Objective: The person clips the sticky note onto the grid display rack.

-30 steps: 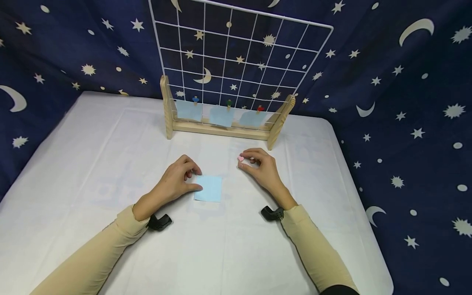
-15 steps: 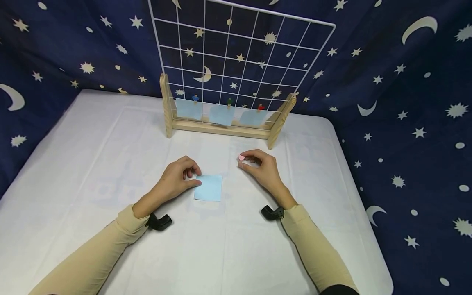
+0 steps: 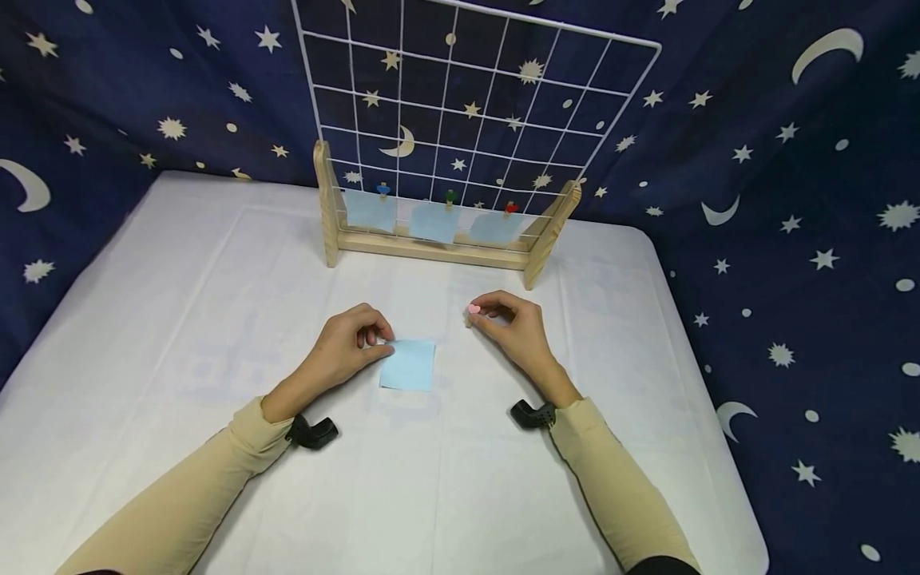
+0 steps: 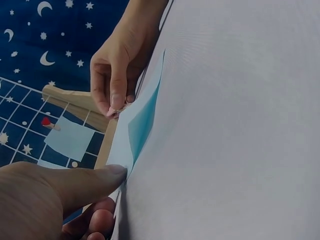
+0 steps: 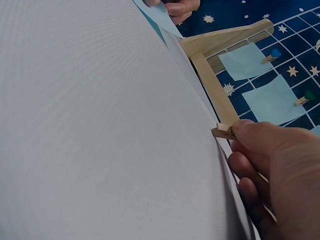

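My left hand (image 3: pixel 338 347) pinches a square light-blue paper note (image 3: pixel 408 367) by its upper left corner, with the thumb on top. In the left wrist view the note (image 4: pixel 142 125) bends up, its darker blue side showing. To the right, my right hand (image 3: pixel 521 331) pinches a small wooden clothespin with a pink heart (image 3: pixel 473 309) between thumb and fingertips. The right wrist view shows the wooden ends of this clothespin (image 5: pixel 223 132) poking out past the thumb, apart from the note.
Behind the hands a white wire grid (image 3: pixel 561 26) stands in a wooden base (image 3: pixel 431 249). Three blue notes hang low on it, held by clothespins with a blue heart (image 3: pixel 383 189), a green heart (image 3: pixel 450 196) and a red heart (image 3: pixel 511 208). White cloth (image 3: pixel 345 503) covers the table.
My left thumb has slid up toward the note's upper corner. In my right fingers the clothespin has turned, so its wooden end now shows below the heart. Both arms stay nearly in place.
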`<state>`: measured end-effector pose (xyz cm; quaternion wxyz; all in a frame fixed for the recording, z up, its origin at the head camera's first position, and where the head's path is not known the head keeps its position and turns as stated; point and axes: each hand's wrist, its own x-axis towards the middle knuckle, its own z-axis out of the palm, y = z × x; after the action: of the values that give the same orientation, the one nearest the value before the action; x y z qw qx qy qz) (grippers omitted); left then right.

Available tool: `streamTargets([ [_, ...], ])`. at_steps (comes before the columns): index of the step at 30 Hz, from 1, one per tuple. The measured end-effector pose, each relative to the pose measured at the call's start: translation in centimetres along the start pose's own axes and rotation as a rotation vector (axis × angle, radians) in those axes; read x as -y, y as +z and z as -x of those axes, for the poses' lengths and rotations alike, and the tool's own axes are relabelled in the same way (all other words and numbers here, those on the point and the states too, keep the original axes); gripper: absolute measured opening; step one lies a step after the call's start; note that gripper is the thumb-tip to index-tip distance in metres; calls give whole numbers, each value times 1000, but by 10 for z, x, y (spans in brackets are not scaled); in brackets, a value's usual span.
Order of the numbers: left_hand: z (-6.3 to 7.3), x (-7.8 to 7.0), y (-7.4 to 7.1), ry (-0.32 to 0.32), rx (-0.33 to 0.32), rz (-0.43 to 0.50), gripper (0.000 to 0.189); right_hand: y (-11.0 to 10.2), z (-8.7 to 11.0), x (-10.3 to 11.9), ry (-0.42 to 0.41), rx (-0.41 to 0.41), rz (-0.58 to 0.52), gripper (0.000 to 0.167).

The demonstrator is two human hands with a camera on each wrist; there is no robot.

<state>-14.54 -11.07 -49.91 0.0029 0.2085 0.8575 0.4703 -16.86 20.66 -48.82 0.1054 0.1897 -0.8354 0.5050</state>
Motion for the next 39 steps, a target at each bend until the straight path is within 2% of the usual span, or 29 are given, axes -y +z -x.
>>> streamTargets([
  [2,-1,0,1,5,-4,-2,16,-1,1,2,-2,2,-5,19],
  [8,-3,-1,3,12,-18,-13,11,-2,2,-22,12,5,-30,18],
  [15,-3,-2,4,11,-16,-15,10,-5,4,6,-6,5,-61,16],
  [18,-3,-3,4,9,-15,-15,10,-6,4,9,-10,2,-79,16],
  [23,-3,-3,3,5,-17,-15,10,-3,5,-7,-4,3,-122,22],
  [27,-2,-2,3,10,-18,-15,9,-1,5,-19,22,13,-108,22],
  [30,-1,-1,4,12,-21,-16,10,0,5,-21,27,21,-97,19],
  [39,0,-1,4,12,-36,-11,11,-1,0,-22,23,83,-154,15],
])
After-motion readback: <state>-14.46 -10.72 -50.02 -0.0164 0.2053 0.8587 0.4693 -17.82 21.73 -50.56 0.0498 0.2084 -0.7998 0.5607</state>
